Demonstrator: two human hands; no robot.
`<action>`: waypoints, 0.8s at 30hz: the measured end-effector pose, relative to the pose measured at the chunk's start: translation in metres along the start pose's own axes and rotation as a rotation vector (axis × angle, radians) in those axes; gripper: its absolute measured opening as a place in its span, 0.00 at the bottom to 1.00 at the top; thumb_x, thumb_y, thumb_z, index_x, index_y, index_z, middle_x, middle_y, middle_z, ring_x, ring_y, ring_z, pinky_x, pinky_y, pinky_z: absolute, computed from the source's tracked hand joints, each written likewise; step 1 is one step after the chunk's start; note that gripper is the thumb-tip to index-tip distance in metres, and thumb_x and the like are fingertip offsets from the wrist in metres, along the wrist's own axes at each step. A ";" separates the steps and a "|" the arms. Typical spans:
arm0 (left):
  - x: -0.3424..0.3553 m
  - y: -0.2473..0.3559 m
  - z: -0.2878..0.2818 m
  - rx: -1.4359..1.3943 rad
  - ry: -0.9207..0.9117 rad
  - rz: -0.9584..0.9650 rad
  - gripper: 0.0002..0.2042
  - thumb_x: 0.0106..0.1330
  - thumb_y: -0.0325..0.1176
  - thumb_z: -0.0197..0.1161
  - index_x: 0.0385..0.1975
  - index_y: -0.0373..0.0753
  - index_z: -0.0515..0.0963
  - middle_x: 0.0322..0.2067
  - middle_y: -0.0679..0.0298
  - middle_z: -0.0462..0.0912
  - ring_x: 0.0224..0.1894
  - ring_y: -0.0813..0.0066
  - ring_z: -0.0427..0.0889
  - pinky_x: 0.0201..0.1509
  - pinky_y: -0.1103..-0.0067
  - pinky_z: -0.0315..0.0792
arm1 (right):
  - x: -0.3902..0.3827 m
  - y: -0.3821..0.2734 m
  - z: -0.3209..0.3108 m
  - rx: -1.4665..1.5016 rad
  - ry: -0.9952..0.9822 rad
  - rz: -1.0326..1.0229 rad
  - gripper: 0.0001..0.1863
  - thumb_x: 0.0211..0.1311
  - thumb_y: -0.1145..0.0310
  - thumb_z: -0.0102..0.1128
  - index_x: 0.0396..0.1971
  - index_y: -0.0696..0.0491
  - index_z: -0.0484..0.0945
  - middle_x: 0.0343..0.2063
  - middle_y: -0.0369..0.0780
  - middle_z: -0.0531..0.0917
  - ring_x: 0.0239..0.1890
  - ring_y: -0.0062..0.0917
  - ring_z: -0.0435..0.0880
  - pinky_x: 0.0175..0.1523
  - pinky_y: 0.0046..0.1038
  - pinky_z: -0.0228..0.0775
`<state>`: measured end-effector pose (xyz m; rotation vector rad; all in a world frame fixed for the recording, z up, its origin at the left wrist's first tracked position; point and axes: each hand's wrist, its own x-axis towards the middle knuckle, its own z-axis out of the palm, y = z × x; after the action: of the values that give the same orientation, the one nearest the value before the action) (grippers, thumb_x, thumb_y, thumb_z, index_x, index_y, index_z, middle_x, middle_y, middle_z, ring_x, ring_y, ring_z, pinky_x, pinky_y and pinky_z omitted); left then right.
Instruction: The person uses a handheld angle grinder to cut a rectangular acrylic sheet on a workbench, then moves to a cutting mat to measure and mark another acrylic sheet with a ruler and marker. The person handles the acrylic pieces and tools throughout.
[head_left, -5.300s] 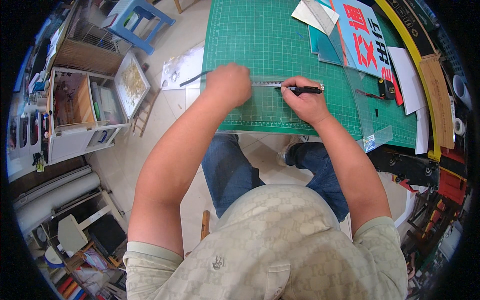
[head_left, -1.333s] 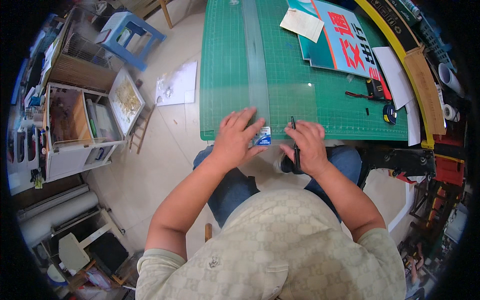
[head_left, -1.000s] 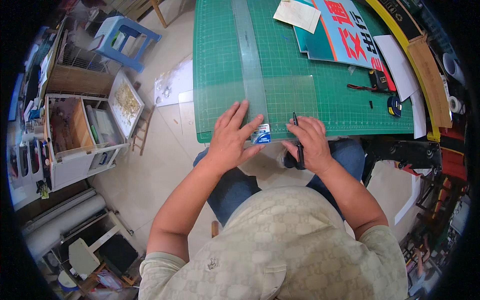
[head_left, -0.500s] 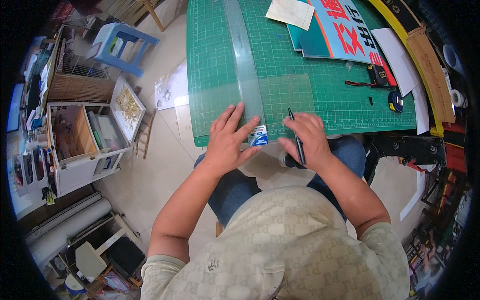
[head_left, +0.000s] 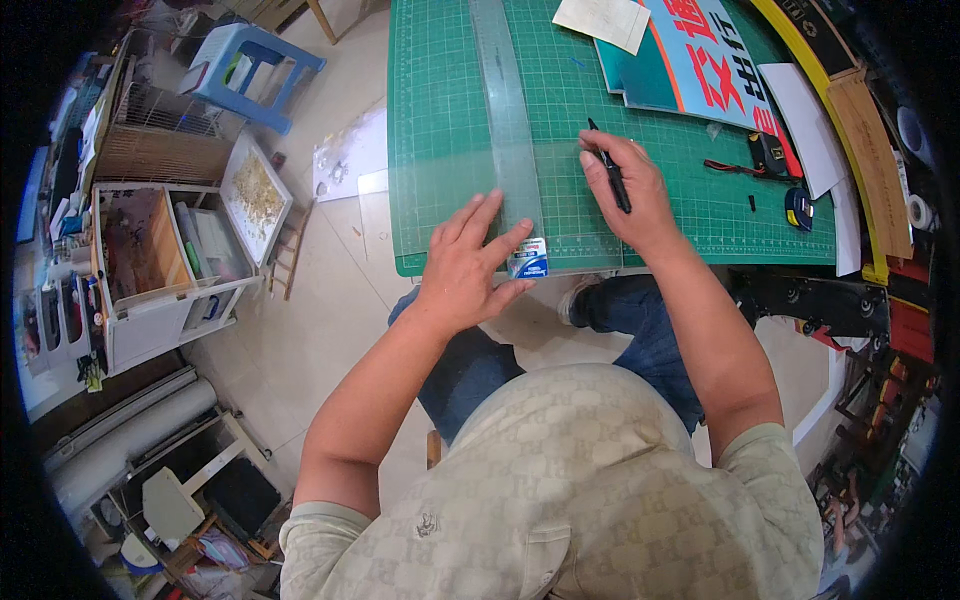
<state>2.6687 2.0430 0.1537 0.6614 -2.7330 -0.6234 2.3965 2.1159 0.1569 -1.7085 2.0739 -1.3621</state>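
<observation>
I press my left hand, fingers spread flat, on the near end of the long clear ruler; it runs away from me across the green cutting mat. Just right of it, my right hand grips a black pen.

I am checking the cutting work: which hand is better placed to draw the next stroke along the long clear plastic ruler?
Probably the right hand: it holds the black knife beside the long clear plastic ruler, which the left hand presses.

The person wears a beige patterned short-sleeved shirt with a chest pocket and blue jeans.
</observation>
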 end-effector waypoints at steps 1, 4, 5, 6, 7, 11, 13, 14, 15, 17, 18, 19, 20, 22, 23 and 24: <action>0.000 0.000 0.000 0.005 0.010 0.012 0.37 0.56 0.50 0.80 0.70 0.56 0.80 0.77 0.47 0.67 0.76 0.43 0.68 0.71 0.53 0.67 | 0.001 0.001 -0.003 -0.017 -0.010 -0.015 0.15 0.77 0.63 0.65 0.54 0.55 0.85 0.45 0.49 0.90 0.47 0.44 0.88 0.54 0.40 0.79; 0.001 -0.001 0.000 0.004 0.009 0.007 0.37 0.56 0.50 0.80 0.69 0.55 0.80 0.77 0.48 0.67 0.76 0.43 0.69 0.71 0.53 0.67 | 0.002 0.000 -0.004 0.035 -0.029 0.033 0.14 0.77 0.65 0.65 0.55 0.55 0.84 0.42 0.47 0.90 0.45 0.39 0.89 0.52 0.37 0.80; 0.001 -0.002 0.000 -0.016 0.004 0.021 0.36 0.56 0.50 0.80 0.69 0.55 0.81 0.77 0.48 0.67 0.76 0.43 0.69 0.72 0.53 0.67 | -0.001 -0.002 -0.003 0.118 -0.042 0.111 0.15 0.77 0.65 0.65 0.56 0.55 0.84 0.41 0.46 0.90 0.44 0.36 0.89 0.52 0.35 0.79; 0.001 -0.002 0.000 -0.020 0.000 0.024 0.36 0.56 0.50 0.80 0.68 0.55 0.81 0.77 0.48 0.67 0.76 0.44 0.69 0.72 0.53 0.67 | -0.002 -0.006 0.002 0.214 -0.050 0.170 0.15 0.77 0.66 0.65 0.57 0.56 0.83 0.40 0.46 0.90 0.43 0.32 0.89 0.51 0.33 0.79; 0.000 -0.003 -0.002 -0.015 -0.004 0.019 0.36 0.56 0.51 0.80 0.68 0.55 0.81 0.77 0.48 0.67 0.76 0.44 0.69 0.72 0.53 0.67 | -0.004 -0.010 0.008 0.294 -0.052 0.265 0.15 0.77 0.67 0.64 0.58 0.57 0.82 0.40 0.45 0.90 0.42 0.29 0.89 0.50 0.31 0.79; -0.001 -0.002 -0.002 -0.021 0.012 0.003 0.35 0.57 0.52 0.79 0.68 0.54 0.81 0.77 0.48 0.67 0.76 0.44 0.69 0.72 0.53 0.67 | -0.015 -0.018 0.026 0.513 -0.036 0.440 0.16 0.76 0.69 0.64 0.57 0.60 0.78 0.39 0.42 0.90 0.41 0.17 0.86 0.47 0.24 0.77; 0.000 -0.002 -0.001 -0.034 -0.006 -0.007 0.36 0.57 0.51 0.80 0.69 0.54 0.80 0.78 0.48 0.66 0.77 0.43 0.68 0.73 0.52 0.66 | -0.019 -0.016 0.031 0.547 -0.006 0.436 0.15 0.75 0.69 0.65 0.54 0.61 0.79 0.39 0.40 0.90 0.40 0.16 0.85 0.46 0.23 0.77; 0.000 -0.002 -0.002 -0.030 -0.009 -0.001 0.36 0.57 0.52 0.79 0.69 0.54 0.81 0.77 0.48 0.67 0.77 0.44 0.68 0.73 0.53 0.66 | -0.017 -0.013 0.032 0.513 -0.055 0.502 0.12 0.76 0.74 0.64 0.55 0.61 0.79 0.43 0.40 0.90 0.45 0.18 0.87 0.52 0.23 0.79; 0.000 -0.002 -0.002 -0.025 -0.014 0.004 0.36 0.57 0.52 0.79 0.68 0.54 0.81 0.77 0.47 0.67 0.77 0.44 0.68 0.73 0.53 0.66 | -0.016 -0.011 0.031 0.496 -0.051 0.463 0.12 0.76 0.74 0.64 0.54 0.61 0.80 0.43 0.40 0.90 0.45 0.18 0.87 0.52 0.22 0.79; 0.001 -0.002 -0.001 -0.029 -0.012 0.009 0.36 0.57 0.52 0.79 0.69 0.54 0.80 0.77 0.48 0.67 0.77 0.44 0.68 0.73 0.53 0.66 | -0.014 -0.010 0.034 0.449 -0.049 0.443 0.11 0.76 0.73 0.65 0.52 0.60 0.81 0.43 0.39 0.91 0.45 0.17 0.87 0.51 0.22 0.79; 0.001 -0.002 -0.002 -0.028 -0.011 0.009 0.36 0.57 0.52 0.80 0.69 0.54 0.80 0.77 0.48 0.67 0.77 0.44 0.67 0.74 0.53 0.66 | -0.011 -0.011 0.042 0.474 0.050 0.452 0.11 0.73 0.66 0.70 0.47 0.56 0.86 0.32 0.32 0.87 0.33 0.12 0.80 0.39 0.22 0.74; 0.001 -0.002 -0.002 -0.027 -0.014 0.002 0.36 0.57 0.52 0.80 0.69 0.54 0.80 0.78 0.48 0.66 0.78 0.44 0.67 0.74 0.53 0.66 | -0.010 -0.011 0.043 0.467 0.043 0.450 0.11 0.73 0.66 0.70 0.47 0.56 0.86 0.31 0.32 0.87 0.33 0.12 0.80 0.39 0.22 0.74; 0.002 -0.002 -0.001 -0.023 -0.010 0.006 0.36 0.57 0.51 0.80 0.69 0.55 0.80 0.78 0.48 0.66 0.78 0.45 0.67 0.74 0.53 0.65 | -0.008 -0.012 0.044 0.465 0.035 0.447 0.11 0.73 0.65 0.70 0.47 0.56 0.86 0.31 0.32 0.87 0.33 0.13 0.80 0.39 0.22 0.74; 0.001 -0.001 -0.002 -0.019 -0.015 0.004 0.37 0.57 0.51 0.80 0.69 0.55 0.80 0.78 0.48 0.66 0.78 0.45 0.67 0.74 0.53 0.65 | -0.006 -0.013 0.043 0.466 0.006 0.429 0.12 0.73 0.65 0.69 0.47 0.56 0.86 0.30 0.33 0.86 0.32 0.13 0.80 0.38 0.23 0.74; 0.002 -0.001 -0.002 -0.017 -0.021 -0.001 0.37 0.57 0.51 0.80 0.69 0.55 0.80 0.78 0.48 0.66 0.78 0.45 0.67 0.74 0.53 0.65 | -0.005 -0.014 0.043 0.432 -0.007 0.432 0.11 0.73 0.65 0.69 0.47 0.56 0.86 0.30 0.33 0.86 0.32 0.14 0.80 0.38 0.24 0.74; 0.002 -0.001 -0.003 -0.013 -0.027 -0.006 0.37 0.57 0.51 0.80 0.69 0.55 0.80 0.78 0.48 0.66 0.78 0.45 0.67 0.74 0.53 0.65 | -0.004 -0.014 0.043 0.409 -0.019 0.424 0.11 0.73 0.65 0.69 0.47 0.56 0.86 0.29 0.34 0.86 0.32 0.14 0.80 0.38 0.24 0.74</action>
<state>2.6681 2.0404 0.1559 0.6633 -2.7500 -0.6561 2.4333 2.0963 0.1396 -1.0450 1.8373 -1.4818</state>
